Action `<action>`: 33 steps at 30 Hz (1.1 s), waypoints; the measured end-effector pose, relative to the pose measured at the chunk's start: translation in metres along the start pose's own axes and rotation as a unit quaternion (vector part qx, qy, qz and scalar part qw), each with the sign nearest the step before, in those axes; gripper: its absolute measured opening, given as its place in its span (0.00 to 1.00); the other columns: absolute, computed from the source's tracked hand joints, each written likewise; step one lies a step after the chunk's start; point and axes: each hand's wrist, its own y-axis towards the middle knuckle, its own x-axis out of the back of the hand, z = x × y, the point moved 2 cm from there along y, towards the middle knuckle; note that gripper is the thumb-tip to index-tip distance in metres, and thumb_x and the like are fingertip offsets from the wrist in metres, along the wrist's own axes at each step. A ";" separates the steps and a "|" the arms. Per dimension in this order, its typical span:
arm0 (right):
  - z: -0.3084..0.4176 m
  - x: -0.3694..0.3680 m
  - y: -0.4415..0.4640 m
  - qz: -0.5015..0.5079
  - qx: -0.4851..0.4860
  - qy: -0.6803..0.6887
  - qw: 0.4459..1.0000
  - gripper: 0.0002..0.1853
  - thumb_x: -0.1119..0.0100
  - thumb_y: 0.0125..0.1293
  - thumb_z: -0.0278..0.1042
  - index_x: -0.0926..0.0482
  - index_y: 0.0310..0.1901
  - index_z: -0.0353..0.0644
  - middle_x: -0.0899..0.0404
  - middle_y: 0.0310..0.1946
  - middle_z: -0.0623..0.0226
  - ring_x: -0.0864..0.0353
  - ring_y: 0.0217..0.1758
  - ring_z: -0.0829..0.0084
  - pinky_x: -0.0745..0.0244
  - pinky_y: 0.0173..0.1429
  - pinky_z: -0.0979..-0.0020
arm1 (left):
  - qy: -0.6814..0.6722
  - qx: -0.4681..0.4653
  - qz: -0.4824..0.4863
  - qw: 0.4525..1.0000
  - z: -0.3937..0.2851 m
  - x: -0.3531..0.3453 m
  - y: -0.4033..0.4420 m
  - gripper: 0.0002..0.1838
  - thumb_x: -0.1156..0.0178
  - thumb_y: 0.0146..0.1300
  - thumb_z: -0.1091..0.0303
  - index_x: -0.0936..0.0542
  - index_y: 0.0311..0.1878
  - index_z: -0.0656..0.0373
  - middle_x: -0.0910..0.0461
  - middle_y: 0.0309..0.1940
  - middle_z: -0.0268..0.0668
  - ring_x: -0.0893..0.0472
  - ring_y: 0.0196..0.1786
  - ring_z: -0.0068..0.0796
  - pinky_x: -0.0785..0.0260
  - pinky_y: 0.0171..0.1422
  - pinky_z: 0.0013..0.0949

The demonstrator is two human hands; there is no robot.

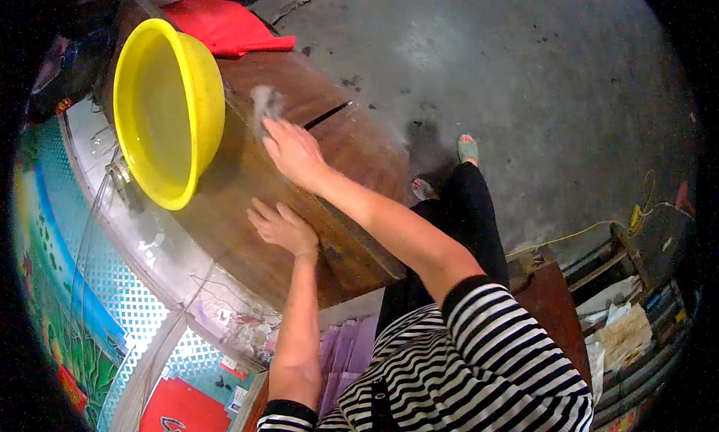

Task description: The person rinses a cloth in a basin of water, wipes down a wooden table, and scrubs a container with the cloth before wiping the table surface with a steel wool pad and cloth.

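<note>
My right hand (296, 153) reaches over a brown wooden tabletop (337, 237), with a small crumpled grey cloth (266, 106) at its fingertips. The cloth is slightly blurred, and part of it seems to be under the fingers. Lower down, my left hand (283, 228) rests on the same wood, fingers spread and nothing in them. A yellow plastic basin (208, 102) stands to the left of both hands, holding cloudy water. A dark slot runs across the wood just beyond my right hand.
Red fabric (221, 26) lies at the far end of the wood. Grey concrete floor (569, 117) stretches to the right, where my feet stand. A wooden rack (607, 271) with papers and a yellow cord (577, 231) are at the lower right. Patterned sheeting (135, 305) covers the left side.
</note>
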 end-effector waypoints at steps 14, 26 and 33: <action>-0.001 0.064 -0.156 0.020 0.039 -0.190 0.981 0.16 0.46 0.61 0.30 0.31 0.51 0.37 0.31 0.45 0.51 0.34 0.51 0.47 0.33 0.54 0.53 | -0.018 0.009 0.002 1.000 -0.007 0.006 -0.001 0.31 0.63 0.71 0.51 0.45 0.72 0.60 0.48 0.68 0.64 0.46 0.70 0.61 0.52 0.69 0.57; -0.001 0.073 -0.205 0.096 0.103 -0.238 0.961 0.19 0.43 0.55 0.27 0.26 0.50 0.45 0.31 0.48 0.60 0.31 0.48 0.53 0.33 0.52 0.58 | 0.004 0.019 -0.030 0.999 -0.005 0.003 -0.004 0.29 0.59 0.71 0.53 0.42 0.70 0.59 0.46 0.68 0.61 0.44 0.70 0.59 0.51 0.68 0.61; 0.005 0.122 -0.272 0.248 0.118 -0.308 0.911 0.18 0.44 0.54 0.28 0.25 0.49 0.44 0.28 0.41 0.60 0.27 0.45 0.55 0.28 0.49 0.60 | -0.009 0.031 -0.013 0.999 -0.003 0.004 -0.003 0.31 0.59 0.71 0.51 0.45 0.71 0.57 0.48 0.69 0.61 0.49 0.72 0.57 0.55 0.69 0.64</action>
